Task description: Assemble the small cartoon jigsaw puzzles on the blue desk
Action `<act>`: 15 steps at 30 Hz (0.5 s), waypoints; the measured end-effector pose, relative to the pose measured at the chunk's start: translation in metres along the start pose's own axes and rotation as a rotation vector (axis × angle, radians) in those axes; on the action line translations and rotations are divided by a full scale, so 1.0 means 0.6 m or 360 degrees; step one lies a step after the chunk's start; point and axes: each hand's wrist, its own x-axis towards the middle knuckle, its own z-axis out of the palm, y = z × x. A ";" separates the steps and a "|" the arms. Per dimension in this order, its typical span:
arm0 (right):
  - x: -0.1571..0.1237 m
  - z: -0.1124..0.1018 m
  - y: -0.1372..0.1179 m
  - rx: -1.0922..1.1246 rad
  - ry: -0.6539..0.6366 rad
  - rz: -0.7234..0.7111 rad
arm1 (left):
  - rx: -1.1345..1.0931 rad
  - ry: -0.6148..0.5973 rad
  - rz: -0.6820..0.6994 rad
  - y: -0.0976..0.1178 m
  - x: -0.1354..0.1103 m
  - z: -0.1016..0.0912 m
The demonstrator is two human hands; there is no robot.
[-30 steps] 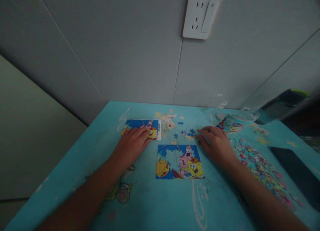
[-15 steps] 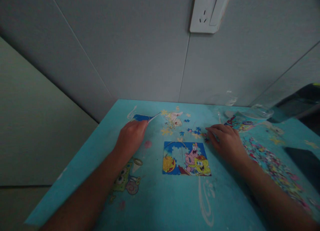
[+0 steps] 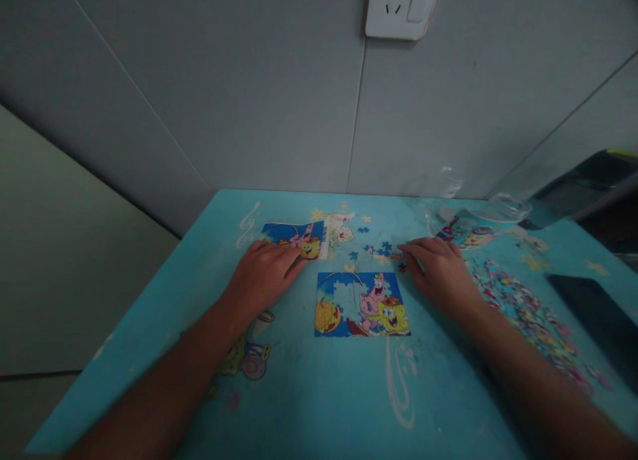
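A partly built cartoon jigsaw (image 3: 361,305) lies flat in the middle of the turquoise table (image 3: 319,407), with gaps in its upper left. My left hand (image 3: 264,274) grips the near edge of a printed picture card (image 3: 295,236) showing the same picture; the card lies low and slightly bent, left of the jigsaw's far corner. My right hand (image 3: 441,270) rests palm down to the right of the jigsaw, fingers stretched out. Its fingertips point at several loose blue pieces (image 3: 379,250) just beyond the jigsaw.
A heap of loose coloured pieces (image 3: 518,307) spreads along the right side. A clear tub with a cartoon label (image 3: 468,229) stands at the back right. A dark flat object (image 3: 593,317) lies at the right edge. On the grey wall behind is a socket (image 3: 399,8).
My left hand tilted the picture card up on edge half a second ago; now the card is down nearly flat again. My right hand has hardly moved. The view shifted slightly.
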 end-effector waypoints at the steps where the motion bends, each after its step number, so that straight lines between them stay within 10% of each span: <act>1: 0.000 0.000 0.001 -0.0005 -0.0007 0.0002 | 0.0001 -0.0014 -0.0003 0.001 0.000 0.000; 15: 0.000 -0.006 -0.002 0.0134 0.0090 0.0087 | -0.0015 0.0047 -0.0020 0.001 -0.002 0.000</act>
